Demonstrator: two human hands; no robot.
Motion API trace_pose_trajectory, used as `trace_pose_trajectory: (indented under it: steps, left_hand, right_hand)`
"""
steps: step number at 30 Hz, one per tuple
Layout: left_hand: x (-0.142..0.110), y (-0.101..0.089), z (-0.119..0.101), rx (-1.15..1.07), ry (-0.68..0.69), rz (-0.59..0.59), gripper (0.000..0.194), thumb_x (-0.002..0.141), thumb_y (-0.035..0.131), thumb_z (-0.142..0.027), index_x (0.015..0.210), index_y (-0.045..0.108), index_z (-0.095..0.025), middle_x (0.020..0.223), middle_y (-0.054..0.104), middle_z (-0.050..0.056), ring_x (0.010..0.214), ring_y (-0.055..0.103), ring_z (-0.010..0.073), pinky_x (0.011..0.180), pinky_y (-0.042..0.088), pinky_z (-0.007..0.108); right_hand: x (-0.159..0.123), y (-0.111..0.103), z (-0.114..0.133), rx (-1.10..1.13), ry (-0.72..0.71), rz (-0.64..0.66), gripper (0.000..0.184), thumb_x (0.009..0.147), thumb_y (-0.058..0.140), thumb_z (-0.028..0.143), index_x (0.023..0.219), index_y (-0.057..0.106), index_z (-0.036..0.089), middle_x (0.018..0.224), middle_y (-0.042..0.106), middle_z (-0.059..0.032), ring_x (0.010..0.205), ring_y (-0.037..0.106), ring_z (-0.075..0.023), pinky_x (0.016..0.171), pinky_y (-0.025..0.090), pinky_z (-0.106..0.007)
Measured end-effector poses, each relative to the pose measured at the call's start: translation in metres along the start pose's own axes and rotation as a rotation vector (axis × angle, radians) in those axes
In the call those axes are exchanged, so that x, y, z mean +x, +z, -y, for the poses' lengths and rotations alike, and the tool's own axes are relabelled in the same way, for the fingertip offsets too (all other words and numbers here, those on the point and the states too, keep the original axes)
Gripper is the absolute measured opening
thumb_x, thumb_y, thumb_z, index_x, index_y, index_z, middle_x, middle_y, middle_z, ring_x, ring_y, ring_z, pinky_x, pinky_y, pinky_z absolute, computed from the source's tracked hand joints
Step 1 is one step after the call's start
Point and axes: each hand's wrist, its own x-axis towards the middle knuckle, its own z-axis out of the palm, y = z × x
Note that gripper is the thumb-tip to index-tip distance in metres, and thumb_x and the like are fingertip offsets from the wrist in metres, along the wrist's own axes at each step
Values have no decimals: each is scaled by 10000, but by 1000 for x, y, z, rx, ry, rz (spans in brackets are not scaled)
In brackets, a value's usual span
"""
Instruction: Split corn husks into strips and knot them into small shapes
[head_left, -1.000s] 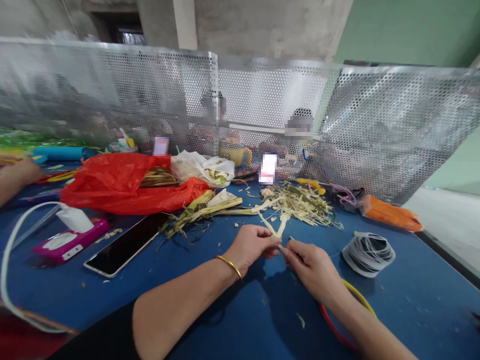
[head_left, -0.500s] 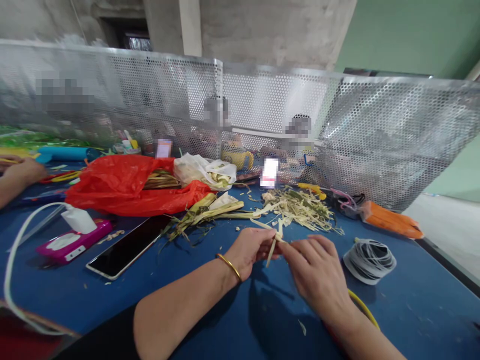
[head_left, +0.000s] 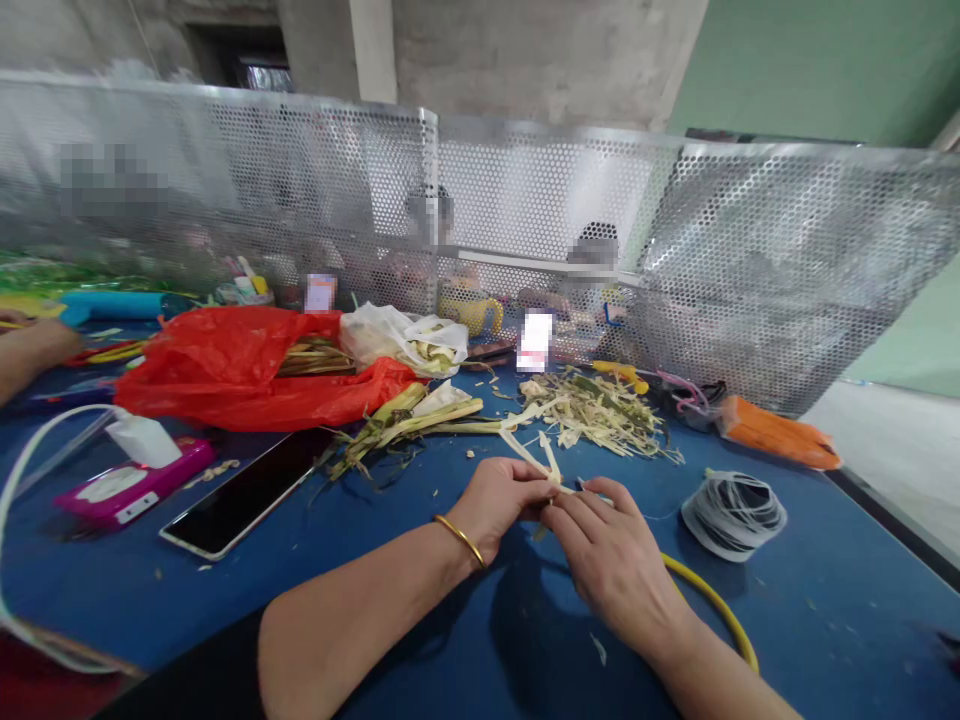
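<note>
Pale dried plant-leaf strips (head_left: 551, 462) cross between my two hands, their loose ends sticking up and away from me. My left hand (head_left: 506, 497), with a gold bangle at the wrist, pinches the strips where they meet. Close against it, my right hand (head_left: 600, 535) has its thumb and fingers closed on the same strips, seen from the back. The exact grip is partly hidden by the fingers. Just beyond lie a heap of shredded strips (head_left: 600, 412) and a bundle of greenish-yellow stalks (head_left: 405, 425).
A red plastic bag (head_left: 217, 365), a white bag (head_left: 401, 335), a black phone (head_left: 240, 495) and a magenta power strip (head_left: 139, 485) lie left. Right are a spool of clear line (head_left: 735, 515), an orange packet (head_left: 780, 432) and a yellow ring (head_left: 720, 605). Another person's hand (head_left: 34, 350) is far left.
My right hand turned from the side of the strips to palm-down over them. The strips shifted: a tail that hung below my fingers is now mostly covered. My left hand stayed nearly in place.
</note>
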Motion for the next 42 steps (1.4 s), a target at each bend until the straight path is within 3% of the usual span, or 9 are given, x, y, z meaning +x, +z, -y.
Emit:
trace_pose_trajectory:
  steps: [10, 12, 15, 17, 19, 22, 24, 34, 42]
  left_hand:
    - [0, -2, 0, 11, 19, -10, 231, 537, 811, -240, 657, 677, -94, 635, 665, 27, 553, 568, 81, 603, 460, 208]
    - [1, -3, -2, 32, -3, 15, 224, 569, 796, -236, 701, 674, -103, 667, 679, 39, 588, 609, 107, 629, 484, 230]
    - [0, -5, -6, 53, -67, 88, 230, 622, 770, -271, 745, 654, -115, 705, 696, 68, 669, 667, 170, 688, 518, 288]
    - [-2, -5, -8, 76, -101, 142, 247, 662, 742, -324, 762, 650, -118, 730, 700, 80, 692, 677, 186, 702, 527, 309]
    - [-5, -4, -7, 132, -118, 188, 298, 692, 713, -396, 778, 657, -115, 739, 695, 80, 670, 669, 175, 675, 527, 298]
    - [-7, -3, -4, 243, -102, 209, 353, 670, 724, -448, 769, 661, -115, 665, 650, 37, 580, 616, 124, 590, 500, 245]
    - [-7, -2, -2, 305, -72, 207, 320, 648, 739, -418, 723, 644, -122, 592, 594, -4, 509, 556, 93, 537, 472, 222]
    - [-2, -4, 1, 441, 20, 249, 194, 668, 660, -314, 682, 662, -120, 474, 495, -38, 434, 449, 83, 525, 461, 251]
    - [0, -6, 0, 328, -63, 234, 400, 645, 701, -522, 676, 638, -128, 545, 536, -20, 467, 488, 85, 526, 447, 245]
  right_hand:
    - [0, -4, 1, 125, 21, -84, 289, 960, 350, 147, 949, 634, 202, 805, 697, -33, 767, 611, -164, 891, 345, -364]
    - [-1, -10, -9, 210, 225, -150, 223, 941, 439, 228, 1049, 634, 215, 831, 700, -34, 763, 617, -168, 867, 373, -362]
    - [-2, -16, -31, 413, 749, -276, 295, 888, 504, 405, 1005, 680, 198, 835, 683, -50, 792, 607, -200, 758, 428, -334]
    - [-2, -15, -42, 693, 1013, -189, 373, 826, 546, 502, 856, 716, 172, 723, 644, -43, 679, 569, -181, 633, 425, -293]
    - [-2, -10, -43, 1032, 1122, -59, 408, 755, 617, 548, 745, 705, 150, 611, 577, -15, 561, 489, -129, 540, 377, -252]
    - [-1, 1, -32, 1454, 1154, 34, 368, 677, 723, 506, 690, 669, 142, 551, 514, 26, 495, 399, -75, 488, 315, -213]
    - [0, 7, -24, 1578, 1208, 9, 343, 640, 770, 462, 682, 656, 142, 558, 530, 29, 487, 397, -63, 484, 312, -200]
    - [1, 13, -18, 1340, 1267, -324, 341, 582, 801, 443, 585, 635, 145, 505, 549, 24, 464, 441, -78, 495, 357, -225]
    - [4, 4, -21, 1380, 1239, -275, 345, 621, 775, 467, 635, 661, 142, 533, 554, 17, 491, 466, -84, 507, 381, -222]
